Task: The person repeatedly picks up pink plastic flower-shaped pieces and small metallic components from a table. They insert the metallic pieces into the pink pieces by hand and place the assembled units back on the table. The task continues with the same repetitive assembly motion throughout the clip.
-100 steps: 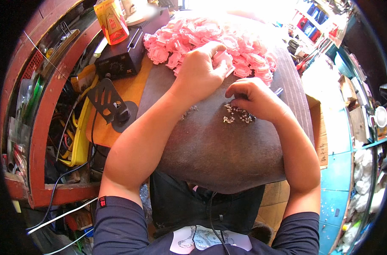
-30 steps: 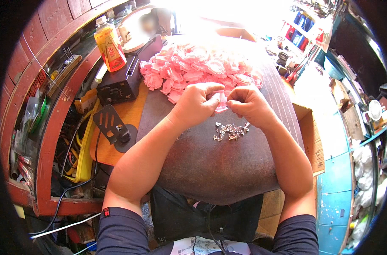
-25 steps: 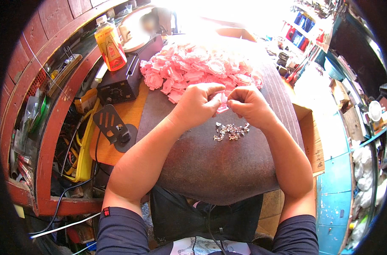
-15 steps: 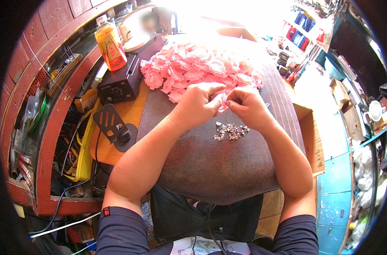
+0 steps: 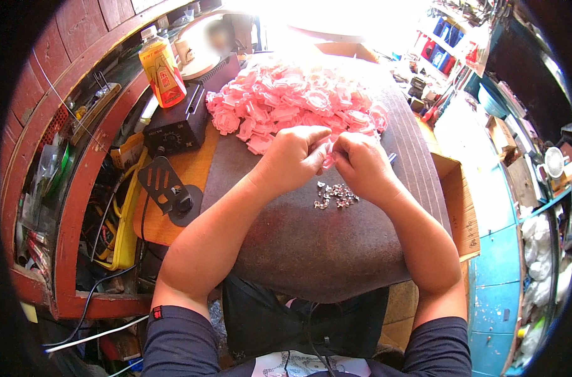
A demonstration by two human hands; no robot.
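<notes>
Just in front of a large heap of pink plastic pieces [image 5: 298, 94], my two hands meet over the dark table board. Thumb and fingers of my left hand [image 5: 296, 157] are closed on one small pink plastic piece [image 5: 328, 162], mostly hidden by the fingers. My right hand [image 5: 363, 162] pinches at the same piece from the other side; whether something smaller is between its fingertips cannot be seen. Below the hands, small shiny metal parts [image 5: 337, 195] lie loose in a little pile on the board [image 5: 311, 245].
To the left stand a black control box [image 5: 176, 129], an orange drink bottle [image 5: 163, 69] on it, and a black slotted stand [image 5: 166, 185]. An open cardboard box [image 5: 458, 201] sits against the board's right edge. Cluttered shelves [image 5: 78, 188] line the left side.
My right hand has shifted slightly left, its fingers now closer against the pink piece and my left hand. My left hand has barely moved.
</notes>
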